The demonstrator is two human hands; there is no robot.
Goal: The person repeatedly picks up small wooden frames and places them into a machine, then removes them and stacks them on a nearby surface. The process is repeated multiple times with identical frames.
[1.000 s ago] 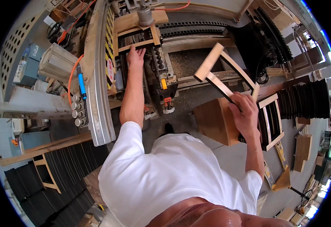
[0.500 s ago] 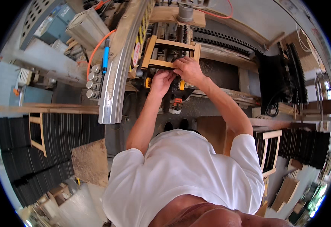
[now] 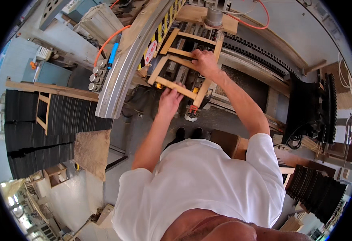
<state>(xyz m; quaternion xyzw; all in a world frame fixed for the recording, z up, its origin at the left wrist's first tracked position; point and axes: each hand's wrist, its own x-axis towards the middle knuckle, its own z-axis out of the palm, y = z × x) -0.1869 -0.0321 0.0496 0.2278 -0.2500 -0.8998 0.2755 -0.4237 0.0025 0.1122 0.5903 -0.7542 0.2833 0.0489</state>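
Workshop scene, grey floor (image 3: 137,116), long woodworking machine (image 3: 280,86) with wood and metal parts. Landmark: near frame (image 3: 164,82), a pale wooden rectangle with two end bars and two long rails, in front of the person, over the machine's near end, slightly askew. Just beyond the near frame is the far frame (image 3: 180,52), similar build, on the machine; whether the two touch is unclear.

Left hand (image 3: 170,103) is at the near frame's closest rail, fingers partly curled and overlapping the wood; thumb hidden, so cannot tell if the grip is closed. Right hand (image 3: 205,64) is at the near frame's far rail, toward its right end, fingers bent with only a small gap; cannot tell whether they pinch that rail or the far frame beside it.

Left of the near frame: metal beam (image 3: 123,78), blue tube (image 3: 113,55), orange hose (image 3: 105,45), striped tape (image 3: 170,18), oval sign (image 3: 151,52). Beyond the near frame: grey cylinder (image 3: 214,17) above a wooden board (image 3: 190,14). Well left of the near frame: stacked black panels (image 3: 69,114), small wooden frame (image 3: 43,112) against them. Nearer the person than the near frame: dark shoes (image 3: 180,132). Well right of the near frame, nearer the person: black stack (image 3: 316,195).
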